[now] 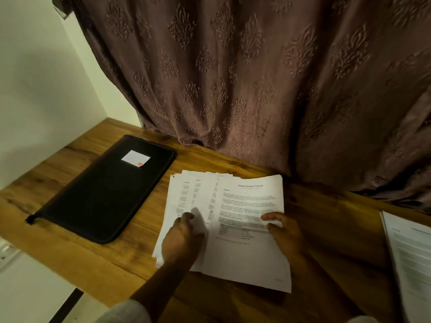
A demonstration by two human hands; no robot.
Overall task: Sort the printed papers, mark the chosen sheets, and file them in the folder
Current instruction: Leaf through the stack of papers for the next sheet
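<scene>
By the back edge of the desk [112, 264], the left hand [180, 241] presses flat fingers [186, 216] on fanned papers [186, 197] while the right hand [285, 234] seemingly pinches the top sheet [245, 255].

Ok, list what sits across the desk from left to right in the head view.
black folder → left hand → right hand → separate paper stack at the right edge. Both hands are on the fanned papers, so those are left out.

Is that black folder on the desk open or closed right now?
Closed. The black zip folder lies flat on the wooden desk, cover down, white label on top; the printed papers sit beside it.
</scene>
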